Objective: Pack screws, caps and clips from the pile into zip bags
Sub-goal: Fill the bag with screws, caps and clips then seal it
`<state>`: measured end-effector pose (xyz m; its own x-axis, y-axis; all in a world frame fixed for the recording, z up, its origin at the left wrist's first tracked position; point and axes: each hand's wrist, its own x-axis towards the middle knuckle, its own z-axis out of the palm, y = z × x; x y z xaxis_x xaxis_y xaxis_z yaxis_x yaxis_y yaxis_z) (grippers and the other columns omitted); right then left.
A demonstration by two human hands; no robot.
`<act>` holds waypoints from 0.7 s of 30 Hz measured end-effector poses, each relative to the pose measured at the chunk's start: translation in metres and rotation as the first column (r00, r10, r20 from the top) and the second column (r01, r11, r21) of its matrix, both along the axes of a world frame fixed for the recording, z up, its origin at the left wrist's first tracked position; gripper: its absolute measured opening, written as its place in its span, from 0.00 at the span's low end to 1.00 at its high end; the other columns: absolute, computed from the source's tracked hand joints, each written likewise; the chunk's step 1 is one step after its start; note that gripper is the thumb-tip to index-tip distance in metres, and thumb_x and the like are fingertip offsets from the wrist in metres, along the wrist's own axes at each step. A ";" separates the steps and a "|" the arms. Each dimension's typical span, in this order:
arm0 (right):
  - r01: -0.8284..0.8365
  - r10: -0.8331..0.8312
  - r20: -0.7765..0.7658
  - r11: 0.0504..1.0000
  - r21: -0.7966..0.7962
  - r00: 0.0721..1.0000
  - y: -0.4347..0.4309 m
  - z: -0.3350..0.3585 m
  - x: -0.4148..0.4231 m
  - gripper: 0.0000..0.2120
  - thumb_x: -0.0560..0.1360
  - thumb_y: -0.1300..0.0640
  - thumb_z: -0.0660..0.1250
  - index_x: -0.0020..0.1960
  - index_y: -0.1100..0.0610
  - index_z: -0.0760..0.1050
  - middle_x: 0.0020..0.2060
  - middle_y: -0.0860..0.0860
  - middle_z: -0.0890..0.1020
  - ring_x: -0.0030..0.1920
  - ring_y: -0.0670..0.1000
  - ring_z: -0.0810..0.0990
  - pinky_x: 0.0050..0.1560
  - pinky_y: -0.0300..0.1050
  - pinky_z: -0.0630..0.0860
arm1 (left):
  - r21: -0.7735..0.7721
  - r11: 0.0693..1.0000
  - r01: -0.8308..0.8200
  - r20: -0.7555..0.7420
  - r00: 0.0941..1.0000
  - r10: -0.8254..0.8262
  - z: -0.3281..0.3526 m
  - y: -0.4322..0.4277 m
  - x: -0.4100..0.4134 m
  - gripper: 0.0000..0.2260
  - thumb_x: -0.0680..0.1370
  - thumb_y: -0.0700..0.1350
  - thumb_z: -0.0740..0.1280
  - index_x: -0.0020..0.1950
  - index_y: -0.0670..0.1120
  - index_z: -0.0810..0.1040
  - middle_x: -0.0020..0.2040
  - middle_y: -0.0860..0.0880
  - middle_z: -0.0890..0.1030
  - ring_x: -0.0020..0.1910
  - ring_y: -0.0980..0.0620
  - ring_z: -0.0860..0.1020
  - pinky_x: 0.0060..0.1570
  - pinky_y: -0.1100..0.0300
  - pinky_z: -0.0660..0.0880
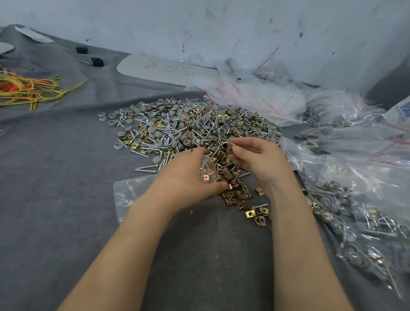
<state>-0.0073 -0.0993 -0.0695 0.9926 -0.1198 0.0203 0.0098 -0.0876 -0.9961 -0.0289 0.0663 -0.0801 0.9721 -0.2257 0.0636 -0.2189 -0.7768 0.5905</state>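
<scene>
I have my left hand (186, 178) curled round a part-filled bag (207, 173) and my right hand (255, 157) pinching a small clip (231, 147) over the pile (177, 128).

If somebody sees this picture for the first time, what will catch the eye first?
The big pile of screws, grey caps and brass clips, in the middle of the grey cloth. Over its near edge, the left hand holds a small zip bag while the right hand pinches a clip. On the right, filled zip bags lie heaped.
</scene>
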 end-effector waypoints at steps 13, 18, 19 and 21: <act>-0.307 0.312 -0.037 0.945 0.111 0.949 0.007 0.009 -0.011 0.07 0.73 0.71 0.66 0.42 0.61 0.76 0.32 0.50 0.83 0.33 0.47 0.82 0.38 0.38 0.80 | -0.159 0.985 0.071 0.235 0.972 -0.032 0.010 -0.002 -0.002 0.13 0.76 0.48 0.70 0.59 0.51 0.78 0.51 0.54 0.79 0.53 0.54 0.77 0.54 0.60 0.72; -0.332 0.339 -0.043 0.935 0.121 0.940 0.006 0.009 -0.012 0.06 0.74 0.70 0.65 0.42 0.61 0.75 0.32 0.50 0.81 0.34 0.46 0.80 0.37 0.36 0.78 | -0.152 0.987 0.046 0.299 0.954 0.001 0.013 -0.003 -0.004 0.06 0.76 0.48 0.69 0.51 0.49 0.81 0.43 0.53 0.81 0.45 0.52 0.78 0.49 0.52 0.76; -0.331 0.337 -0.048 0.938 0.108 0.940 0.007 0.009 -0.011 0.06 0.75 0.69 0.65 0.42 0.61 0.76 0.32 0.50 0.80 0.34 0.46 0.79 0.36 0.35 0.78 | -0.134 0.990 0.038 0.301 0.954 0.004 0.013 -0.003 -0.004 0.07 0.76 0.49 0.69 0.51 0.49 0.81 0.42 0.52 0.82 0.45 0.52 0.79 0.49 0.51 0.76; -0.307 0.313 -0.043 0.945 0.112 0.949 0.008 0.008 -0.009 0.06 0.75 0.69 0.65 0.41 0.61 0.76 0.31 0.50 0.80 0.33 0.46 0.78 0.35 0.36 0.77 | -0.129 0.991 0.024 0.282 0.959 0.014 0.013 -0.003 -0.004 0.09 0.76 0.51 0.68 0.51 0.48 0.82 0.41 0.51 0.82 0.43 0.51 0.80 0.48 0.51 0.77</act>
